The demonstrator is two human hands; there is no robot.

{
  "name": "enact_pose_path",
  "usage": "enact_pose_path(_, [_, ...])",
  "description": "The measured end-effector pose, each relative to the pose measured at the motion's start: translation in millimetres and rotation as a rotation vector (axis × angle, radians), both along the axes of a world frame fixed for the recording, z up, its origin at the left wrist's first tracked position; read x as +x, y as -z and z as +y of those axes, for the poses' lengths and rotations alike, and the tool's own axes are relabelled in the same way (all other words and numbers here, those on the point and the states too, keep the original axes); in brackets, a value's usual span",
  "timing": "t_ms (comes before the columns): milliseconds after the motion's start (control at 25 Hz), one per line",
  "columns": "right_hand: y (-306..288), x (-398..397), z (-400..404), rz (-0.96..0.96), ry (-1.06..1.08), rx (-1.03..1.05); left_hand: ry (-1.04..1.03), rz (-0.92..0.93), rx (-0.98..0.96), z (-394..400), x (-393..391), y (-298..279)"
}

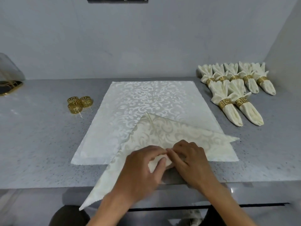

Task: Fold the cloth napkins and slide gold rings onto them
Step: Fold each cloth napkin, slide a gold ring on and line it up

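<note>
The grey counter (40, 144) is carrying everything, and the flat napkin (151, 101) spread at its middle is serving here as the landmark. It is lying open and square to the person, probably so that it is ready as the next cloth to fold.

Lying partly over the near right of the flat napkin, the triangular napkin (162, 132) is the one being worked. Its apex is pointing away from the person, its right tip is reaching past the flat napkin's right edge, and its left tip is hanging over the counter's front lip.

Right of the flat napkin and further back, the finished napkins (234, 88) are lying in rows, each cinched by a ring, likely parked there to keep the working area free.

At the flat napkin's near edge, the left hand (143, 167) and right hand (190, 159) are meeting fingertip to fingertip. Both are pinching the middle of the triangle's long edge, seemingly gathering it into pleats so a ring can slip on.

Left of the flat napkin, the three loose gold rings (79, 104) are sitting clustered together, within easy reach of the left hand.
</note>
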State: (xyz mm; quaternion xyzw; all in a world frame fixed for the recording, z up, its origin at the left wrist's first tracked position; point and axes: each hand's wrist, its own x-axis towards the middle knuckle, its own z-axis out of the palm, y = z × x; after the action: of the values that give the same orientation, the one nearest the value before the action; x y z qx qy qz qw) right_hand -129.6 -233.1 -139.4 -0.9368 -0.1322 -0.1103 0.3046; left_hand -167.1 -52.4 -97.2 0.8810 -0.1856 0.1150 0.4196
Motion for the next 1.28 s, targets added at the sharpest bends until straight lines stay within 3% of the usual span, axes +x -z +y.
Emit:
enact_pose_path(120, [6,-6,20,-0.077,0.162,-0.212,-0.116,0.0,0.308,59,31,2])
enact_pose_path(200, [12,-10,20,-0.142,0.161,-0.216,-0.005,0.085,0.515,91,49,15])
enact_pose_path(320, [17,-10,15,-0.198,0.141,-0.166,0.136,0.126,0.589,110,62,33])
enact_pose_path(560, [15,-13,14,-0.342,-0.003,-0.208,0.144,0.048,0.407,114,67,27])
enact_pose_path(680, [11,-13,15,-0.386,-0.048,-0.287,0.163,0.021,0.42,127,65,23])
enact_pose_path(840, [8,-7,13,-0.347,-0.134,-0.336,0.246,0.271,0.41,150,60,14])
enact_pose_path(960, [5,-7,10,-0.294,-0.195,-0.275,0.304,0.307,0.365,146,54,2])
enact_pose_path(1120, [-3,-11,7,-0.221,-0.231,-0.181,0.006,0.381,-0.031,115,57,-4])
enact_pose_path(1280, [-13,-9,4,0.037,-0.22,0.051,-0.14,0.439,-0.084,88,77,9])
